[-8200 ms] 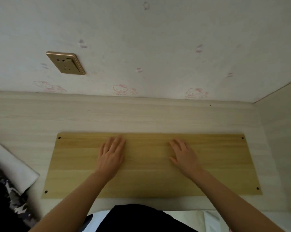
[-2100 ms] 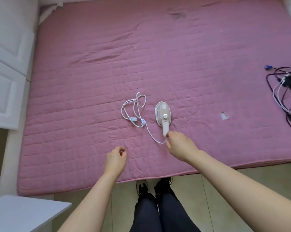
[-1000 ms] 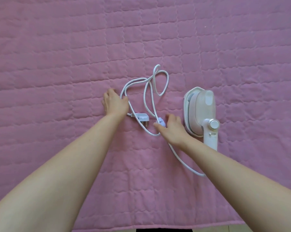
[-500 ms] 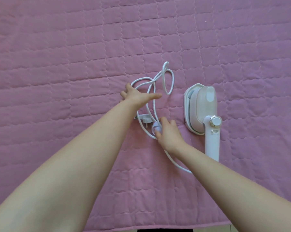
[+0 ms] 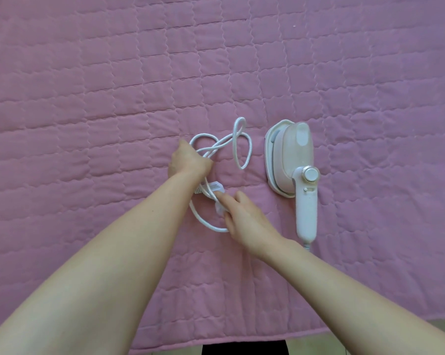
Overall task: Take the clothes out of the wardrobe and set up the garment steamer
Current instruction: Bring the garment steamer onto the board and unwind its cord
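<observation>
- While a handheld garment steamer (image 5: 292, 160) lies on its side on a pink quilted mattress cover (image 5: 88, 85), a person leans over the bed and works at the appliance's white power cord (image 5: 238, 144) with both bare hands.
- Left hand (image 5: 188, 160): fingers curled around strands of the coiled cord, gripping the bundle at its left edge, with loops spilling out to the right of the fist.
- Right hand (image 5: 244, 216): fingertips pinch a small white fastener (image 5: 220, 207) on the cord, just below the left hand; the lower loop of cord curves under and to the left of these fingers.
- White plug (image 5: 212, 188): lies between the two hands, partly covered by the left wrist; its prongs cannot be made out clearly.
- Steamer: sits to the right of the cord, apart from both hands, its pale pink head pointing away from the person and its white handle toward them; a round dial (image 5: 310, 174) marks the joint between head and handle, with a small switch just below it.
- Cord exit: the lead leaves the bottom end of the handle and passes out of sight behind the right forearm.
- Foreground: the near edge of the mattress cover runs along the bottom, with a strip of floor and dark clothing (image 5: 244, 348) showing beneath it.
</observation>
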